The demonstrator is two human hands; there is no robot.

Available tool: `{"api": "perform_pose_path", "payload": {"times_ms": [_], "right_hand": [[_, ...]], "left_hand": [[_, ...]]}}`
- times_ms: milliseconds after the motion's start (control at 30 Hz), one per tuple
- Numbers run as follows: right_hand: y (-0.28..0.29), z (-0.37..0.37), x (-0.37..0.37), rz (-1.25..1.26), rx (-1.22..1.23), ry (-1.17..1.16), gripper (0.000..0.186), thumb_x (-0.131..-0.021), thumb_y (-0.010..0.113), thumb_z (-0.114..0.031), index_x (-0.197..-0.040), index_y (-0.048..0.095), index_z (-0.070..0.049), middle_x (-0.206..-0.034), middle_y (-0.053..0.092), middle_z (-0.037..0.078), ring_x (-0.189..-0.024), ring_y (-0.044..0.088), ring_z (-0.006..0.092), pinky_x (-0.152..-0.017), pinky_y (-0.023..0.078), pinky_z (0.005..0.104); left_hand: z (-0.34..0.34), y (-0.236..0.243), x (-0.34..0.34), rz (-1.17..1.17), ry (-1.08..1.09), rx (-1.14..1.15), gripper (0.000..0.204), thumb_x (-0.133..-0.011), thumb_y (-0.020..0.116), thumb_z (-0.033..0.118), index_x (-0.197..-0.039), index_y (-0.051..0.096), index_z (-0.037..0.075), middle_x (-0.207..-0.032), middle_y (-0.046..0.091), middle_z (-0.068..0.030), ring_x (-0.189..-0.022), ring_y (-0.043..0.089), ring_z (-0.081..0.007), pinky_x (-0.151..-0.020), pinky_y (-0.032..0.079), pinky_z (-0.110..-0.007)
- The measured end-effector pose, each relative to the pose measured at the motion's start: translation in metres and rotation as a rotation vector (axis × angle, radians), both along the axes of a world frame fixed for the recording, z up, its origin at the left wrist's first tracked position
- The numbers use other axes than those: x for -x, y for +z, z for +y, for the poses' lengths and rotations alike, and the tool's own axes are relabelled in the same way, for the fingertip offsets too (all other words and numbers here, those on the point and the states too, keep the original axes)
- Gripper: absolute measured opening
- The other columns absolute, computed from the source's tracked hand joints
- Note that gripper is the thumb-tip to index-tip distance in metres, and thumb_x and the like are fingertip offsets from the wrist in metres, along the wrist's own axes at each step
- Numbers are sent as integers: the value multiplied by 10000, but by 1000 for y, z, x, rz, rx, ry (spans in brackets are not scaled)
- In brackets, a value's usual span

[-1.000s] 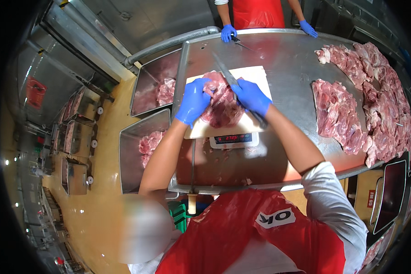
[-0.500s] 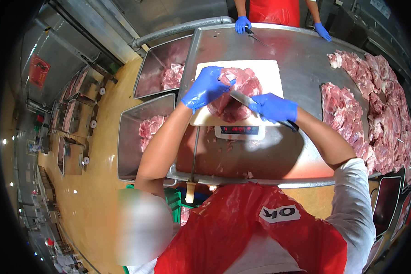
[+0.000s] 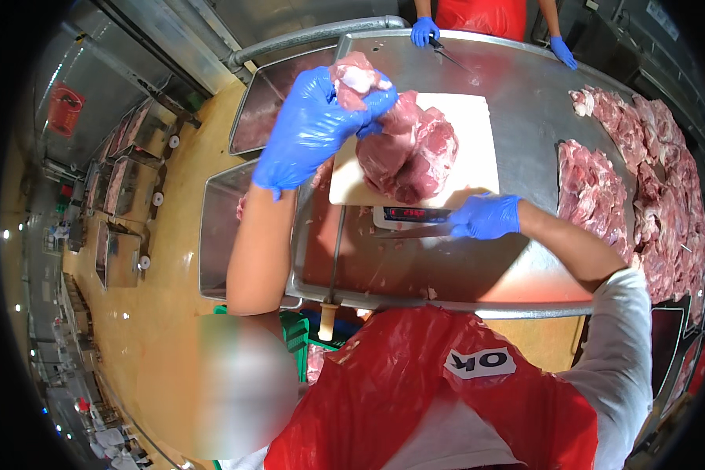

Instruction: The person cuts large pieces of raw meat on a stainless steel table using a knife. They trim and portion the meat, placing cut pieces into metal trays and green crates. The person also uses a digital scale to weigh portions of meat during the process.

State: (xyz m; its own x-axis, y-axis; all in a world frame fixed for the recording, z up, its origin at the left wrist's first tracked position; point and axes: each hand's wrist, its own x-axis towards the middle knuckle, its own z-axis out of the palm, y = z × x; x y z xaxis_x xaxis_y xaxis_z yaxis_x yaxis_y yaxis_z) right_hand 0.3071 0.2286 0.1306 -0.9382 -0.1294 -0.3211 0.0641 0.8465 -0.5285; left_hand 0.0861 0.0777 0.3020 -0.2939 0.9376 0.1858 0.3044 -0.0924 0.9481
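My gloved left hand (image 3: 313, 125) grips a lifted piece of pink meat (image 3: 351, 77) above the upper left of a white cutting board (image 3: 474, 137). A larger lump of raw meat (image 3: 415, 164) rests on the board. My gloved right hand (image 3: 478, 218) holds a long knife (image 3: 415, 233), blade pointing left, low over the steel table just beside the board's near edge. A digital scale (image 3: 392, 214) shows under the board, partly hidden by it.
Piles of meat (image 3: 666, 188) cover the table's (image 3: 525, 102) right side. Steel bins (image 3: 219, 219) stand at the left, a green crate (image 3: 296, 345) below the near edge. Across the table a co-worker in a red apron (image 3: 482, 16) has blue-gloved hands near another knife (image 3: 454, 59).
My left hand has risen up and leftward, lifting a piece off the lump. My right hand has drawn the knife down from the meat to below the board's edge.
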Motion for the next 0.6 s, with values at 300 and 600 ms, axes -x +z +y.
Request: {"api": "perform_pose_path", "payload": {"times_ms": [300, 600], "right_hand": [[-12, -18, -54, 59, 863, -828, 282, -985, 552, -315, -976, 593, -36, -665, 504, -10, -535, 458, 61, -468, 404, 226], [-46, 3, -136, 231, 739, -1202, 275, -994, 532, -322, -1054, 553, -55, -651, 532, 9, -515, 529, 75, -441, 441, 218]], "left_hand": [[25, 41, 174, -28, 94, 74, 221, -869, 698, 158, -1035, 635, 27, -862, 608, 20, -696, 501, -78, -636, 407, -216], [17, 50, 225, 141, 376, 44, 182, -847, 654, 177, -954, 636, 31, -798, 620, -27, -699, 558, -83, -625, 433, -203]]}}
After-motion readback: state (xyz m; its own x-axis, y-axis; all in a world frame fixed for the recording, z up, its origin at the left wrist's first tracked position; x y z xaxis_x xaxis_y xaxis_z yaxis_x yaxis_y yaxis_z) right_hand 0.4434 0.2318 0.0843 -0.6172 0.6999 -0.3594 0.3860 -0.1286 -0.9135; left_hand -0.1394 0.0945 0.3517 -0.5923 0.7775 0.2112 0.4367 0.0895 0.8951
